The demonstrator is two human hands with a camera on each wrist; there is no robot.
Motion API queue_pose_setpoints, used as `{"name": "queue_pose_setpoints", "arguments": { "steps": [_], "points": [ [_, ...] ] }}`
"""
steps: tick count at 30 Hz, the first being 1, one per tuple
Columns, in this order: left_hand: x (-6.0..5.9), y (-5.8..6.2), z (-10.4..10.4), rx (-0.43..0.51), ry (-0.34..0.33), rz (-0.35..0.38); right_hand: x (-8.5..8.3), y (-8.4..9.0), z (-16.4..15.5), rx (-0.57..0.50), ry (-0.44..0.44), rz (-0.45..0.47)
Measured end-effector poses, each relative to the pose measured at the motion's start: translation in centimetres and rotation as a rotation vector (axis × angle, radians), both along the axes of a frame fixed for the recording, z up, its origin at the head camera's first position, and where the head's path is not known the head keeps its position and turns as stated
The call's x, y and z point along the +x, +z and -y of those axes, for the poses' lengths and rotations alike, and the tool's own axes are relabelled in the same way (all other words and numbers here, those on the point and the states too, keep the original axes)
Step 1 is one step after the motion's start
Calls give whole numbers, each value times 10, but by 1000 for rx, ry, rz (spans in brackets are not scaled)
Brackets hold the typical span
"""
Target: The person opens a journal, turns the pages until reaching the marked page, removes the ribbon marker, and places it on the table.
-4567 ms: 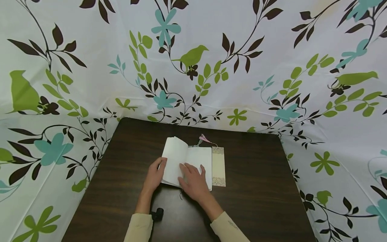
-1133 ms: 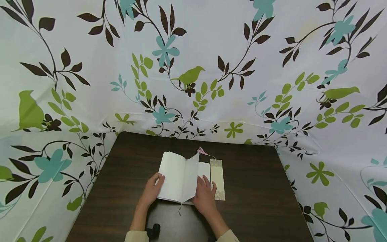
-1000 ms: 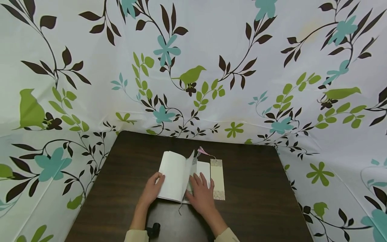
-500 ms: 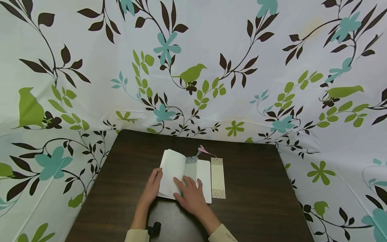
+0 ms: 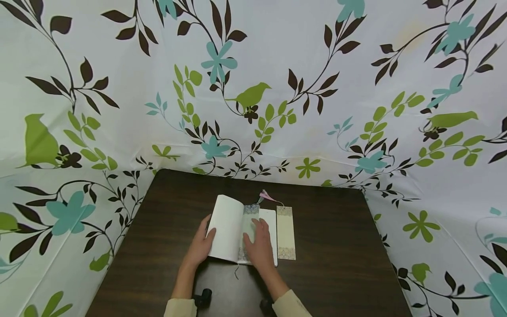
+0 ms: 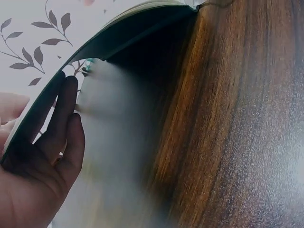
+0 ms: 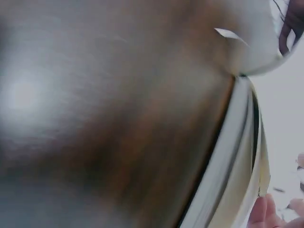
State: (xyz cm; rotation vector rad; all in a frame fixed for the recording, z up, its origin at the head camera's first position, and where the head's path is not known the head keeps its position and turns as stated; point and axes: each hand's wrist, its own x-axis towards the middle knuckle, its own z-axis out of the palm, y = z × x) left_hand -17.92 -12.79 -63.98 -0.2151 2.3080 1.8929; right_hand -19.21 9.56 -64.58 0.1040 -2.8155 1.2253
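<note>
An open notebook with blank white pages lies on the dark table, its left half raised. My left hand grips that left edge, thumb on the page and fingers behind the dark cover. A grey-green bookmark with speckled ends lies on the right page near the fold. My right hand rests over this bookmark and the right page, fingers extended. In the right wrist view, fingers show beside the page edges.
A cream bookmark lies just right of the notebook, with a pink tassel beyond it. A thin ribbon hangs from the notebook's near edge. Patterned cloth stands behind the wood-grain table.
A leaf has turned from right to left, uncovering the grey-green bookmark. My right hand pressed near the fold, then shifted right over the bookmark. My left hand keeps holding the left edge.
</note>
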Motion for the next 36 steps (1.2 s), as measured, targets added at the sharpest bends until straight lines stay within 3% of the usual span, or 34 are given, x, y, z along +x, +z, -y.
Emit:
{"name": "queue_pose_setpoints", "arguments": {
  "steps": [4, 10, 17, 21, 26, 31, 36],
  "points": [
    [-1, 2, -1, 15, -5, -3, -10, 1, -7, -163, -126, 56],
    [0, 0, -1, 20, -6, 1, -17, -4, -17, -304, -205, 180],
    [0, 0, -3, 25, -4, 0, -21, -4, -21, -393, -183, 328],
    [-1, -1, -4, 18, 4, 5, -20, -2, -20, -398, -163, 365],
    [-1, -1, -4, 5, -7, 8, -17, 0, -22, -375, -218, 368],
    [-2, 1, -1, 16, 5, 15, -19, -2, -26, -379, -186, 403],
    [-2, 1, -1, 18, 1, 18, -21, -7, -30, -420, -203, 384]
  ]
}}
